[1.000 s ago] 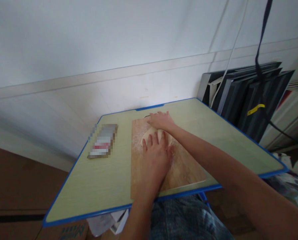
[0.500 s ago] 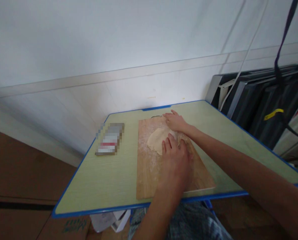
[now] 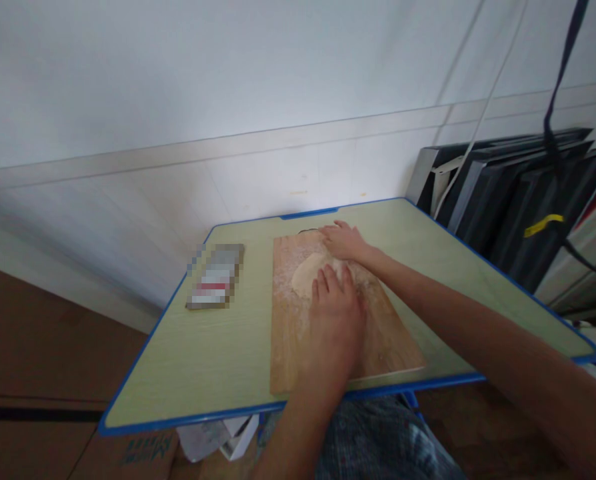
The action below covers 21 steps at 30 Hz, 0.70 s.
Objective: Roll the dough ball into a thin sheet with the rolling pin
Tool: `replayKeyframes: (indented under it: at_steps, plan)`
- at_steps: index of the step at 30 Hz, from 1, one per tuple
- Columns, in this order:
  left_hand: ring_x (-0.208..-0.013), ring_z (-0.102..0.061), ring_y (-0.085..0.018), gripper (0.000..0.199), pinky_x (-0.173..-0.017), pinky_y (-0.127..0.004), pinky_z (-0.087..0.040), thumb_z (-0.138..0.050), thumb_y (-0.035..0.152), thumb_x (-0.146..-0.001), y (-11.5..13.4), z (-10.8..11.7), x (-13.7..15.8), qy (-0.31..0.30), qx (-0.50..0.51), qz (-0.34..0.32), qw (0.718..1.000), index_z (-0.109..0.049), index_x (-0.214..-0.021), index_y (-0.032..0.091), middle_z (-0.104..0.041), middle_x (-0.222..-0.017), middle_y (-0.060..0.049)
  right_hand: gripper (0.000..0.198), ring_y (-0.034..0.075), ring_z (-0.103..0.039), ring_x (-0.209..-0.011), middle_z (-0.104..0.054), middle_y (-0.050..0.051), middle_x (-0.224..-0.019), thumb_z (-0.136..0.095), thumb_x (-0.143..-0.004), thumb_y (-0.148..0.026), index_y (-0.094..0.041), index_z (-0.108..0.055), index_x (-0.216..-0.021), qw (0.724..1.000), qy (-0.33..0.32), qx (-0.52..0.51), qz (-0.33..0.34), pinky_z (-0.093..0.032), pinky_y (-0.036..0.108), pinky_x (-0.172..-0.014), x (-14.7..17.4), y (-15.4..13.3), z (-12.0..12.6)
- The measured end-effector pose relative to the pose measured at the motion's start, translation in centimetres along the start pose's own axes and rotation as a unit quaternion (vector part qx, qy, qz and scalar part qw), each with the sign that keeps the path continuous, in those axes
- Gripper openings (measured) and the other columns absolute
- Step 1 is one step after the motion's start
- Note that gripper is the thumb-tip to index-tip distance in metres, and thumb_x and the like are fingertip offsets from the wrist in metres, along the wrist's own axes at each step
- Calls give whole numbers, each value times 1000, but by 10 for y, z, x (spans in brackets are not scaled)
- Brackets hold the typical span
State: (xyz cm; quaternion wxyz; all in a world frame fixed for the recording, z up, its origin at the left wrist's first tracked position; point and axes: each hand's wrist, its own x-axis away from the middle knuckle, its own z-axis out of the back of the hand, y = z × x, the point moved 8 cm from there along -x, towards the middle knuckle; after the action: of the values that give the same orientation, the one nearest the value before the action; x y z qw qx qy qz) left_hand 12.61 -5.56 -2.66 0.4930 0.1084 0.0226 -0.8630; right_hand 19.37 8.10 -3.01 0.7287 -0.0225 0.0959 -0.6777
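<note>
A flattened piece of dough lies on a floured wooden board. My left hand rests over the dough's near right part, palm down, fingertips pointing away from me and touching its surface. At the dough's far edge lies my right hand, its fingers stretched out to the left near the board's far end. Neither hand grips anything. The two hands cover the right side of the dough, so its full outline is hidden.
The board sits on a pale green table with a blue rim. To the left lies a blurred-out flat rectangular item. Dark panels lean against the wall at right, with a dark strap hanging before them. Cardboard stands at lower left.
My left hand has shifted slightly left over the dough, its fingers closer together. The right hand stays by the far edge. The whole view has moved slightly.
</note>
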Motion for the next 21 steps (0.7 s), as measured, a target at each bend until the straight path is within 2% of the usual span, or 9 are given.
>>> replayKeyframes:
  at_steps: [2,5,8,10,12,15,17,21]
  plan:
    - [-129,-30,-34,58,-101,-48,-32,-48,31,-85,16,-5,0,5,-13,-2,1000,-33,-133,2,-32,-138,-28,47,30,-23,-131,-39,5,-140,-29,-86,-21,-23,-43,-132,1000,-5,5,2,-32,57,-94,5,14,-3]
    - [-131,-25,-35,58,-103,-49,-30,-46,32,-85,25,-6,0,17,-14,-13,1000,-33,-133,2,-29,-140,-27,49,24,-26,-131,-40,6,-139,-26,-87,-18,-18,-42,-133,1000,-6,16,16,-26,51,-102,6,23,-6]
    - [-133,-21,-34,59,-103,-49,-29,-46,33,-86,14,-3,-2,7,7,-16,1000,-29,-136,6,-29,-141,-24,49,23,-30,-129,-44,5,-137,-30,-85,-17,-19,-42,-133,1000,-3,19,17,-25,49,-102,2,14,-5]
    - [-133,-21,-34,59,-103,-49,-29,-46,33,-86,-3,1,-4,0,16,-5,1000,-27,-137,10,-29,-142,-22,47,27,-35,-126,-48,7,-133,-33,-84,-19,-21,-46,-129,1000,0,17,6,-29,52,-98,-2,2,-3]
    - [-133,-21,-33,57,-103,-50,-28,-43,34,-87,-21,4,-5,-9,16,16,1000,-27,-137,12,-31,-141,-21,43,31,-45,-117,-56,11,-124,-36,-82,-20,-21,-53,-121,1000,1,12,-8,-33,55,-92,-8,-12,-1]
    - [-132,-22,-33,50,-103,-48,-28,-37,32,-90,-39,5,-7,-31,5,44,999,-33,-133,7,-36,-138,-23,34,30,-56,-102,-64,13,-110,-38,-82,-20,-19,-63,-105,1000,-6,3,-11,-36,54,-88,-15,-29,1]
    - [-132,-22,-34,48,-104,-47,-27,-34,30,-91,-39,5,-7,-30,-4,38,999,-36,-130,1,-37,-136,-25,33,29,-57,-102,-63,11,-112,-38,-82,-20,-20,-64,-103,1000,-3,-2,-7,-35,53,-90,-17,-33,2]
    - [-129,-29,-34,53,-103,-46,-29,-37,29,-89,-17,3,-6,-7,-4,16,1000,-33,-130,-4,-37,-135,-27,39,27,-46,-116,-54,9,-127,-34,-85,-21,-21,-56,-117,1000,4,1,12,-33,50,-95,-9,-22,2]
